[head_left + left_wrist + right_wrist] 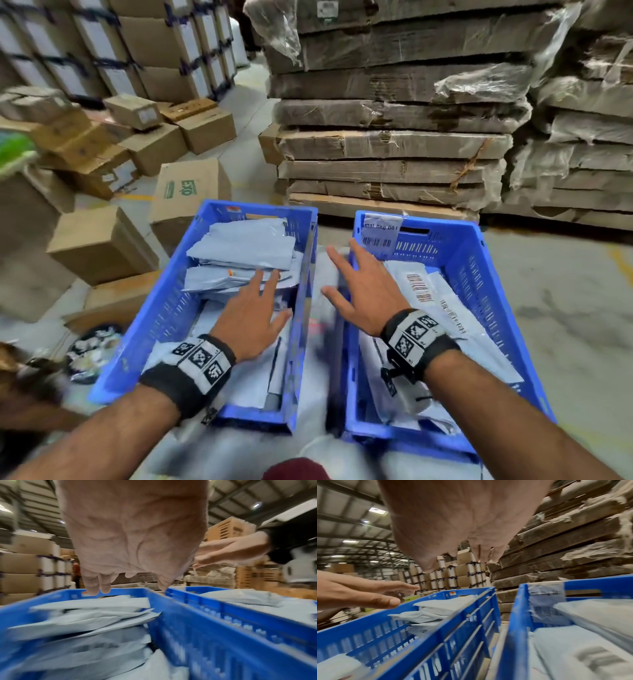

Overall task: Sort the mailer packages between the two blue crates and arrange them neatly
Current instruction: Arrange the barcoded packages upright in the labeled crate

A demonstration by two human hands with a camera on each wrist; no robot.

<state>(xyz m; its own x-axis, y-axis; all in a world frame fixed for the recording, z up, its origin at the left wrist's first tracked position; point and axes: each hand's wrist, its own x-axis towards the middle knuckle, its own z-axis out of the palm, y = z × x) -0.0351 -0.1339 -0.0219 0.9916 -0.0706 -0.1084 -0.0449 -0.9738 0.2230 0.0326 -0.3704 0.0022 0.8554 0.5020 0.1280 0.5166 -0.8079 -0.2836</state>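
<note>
My left hand (253, 315) is flat with the fingers spread, holding nothing, palm down above the grey mailers (239, 253) piled in the left blue crate (171, 308). My right hand (363, 291) is released too, fingers splayed over the near-left rim of the right blue crate (479, 274), where more mailers (445, 308) lie flat. Beyond both crates stand wrapped cardboard stacks (394, 113)

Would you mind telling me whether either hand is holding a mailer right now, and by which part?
Nothing is held. The left hand is spread open over the left crate, the right hand open above the right crate.
</note>
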